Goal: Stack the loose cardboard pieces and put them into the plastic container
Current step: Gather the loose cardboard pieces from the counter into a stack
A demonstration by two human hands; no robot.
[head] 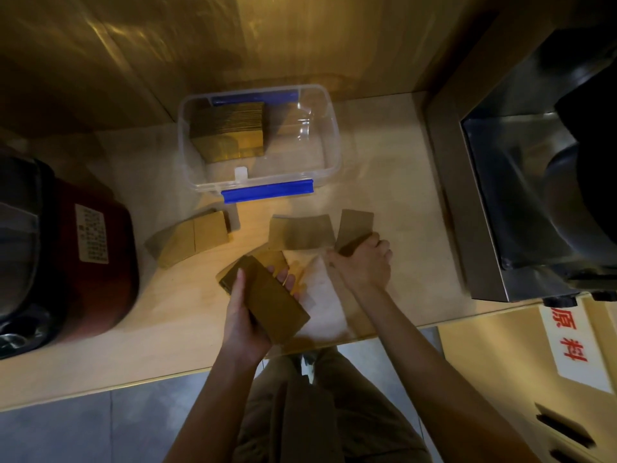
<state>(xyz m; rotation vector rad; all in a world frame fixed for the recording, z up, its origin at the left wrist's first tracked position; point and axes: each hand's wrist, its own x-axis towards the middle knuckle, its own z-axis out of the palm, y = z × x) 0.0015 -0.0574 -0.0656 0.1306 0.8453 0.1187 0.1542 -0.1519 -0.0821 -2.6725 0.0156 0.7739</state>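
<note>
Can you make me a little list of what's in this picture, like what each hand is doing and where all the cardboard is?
left hand: holds a stack of cardboard above the table
right hand: grip closed on a cardboard piece at the table
plastic container: open, clear, blue clips
inside container: cardboard pile, left side; right side bare
loose on table: left bunch, middle piece
red appliance: far left
metal machine: far right
</note>
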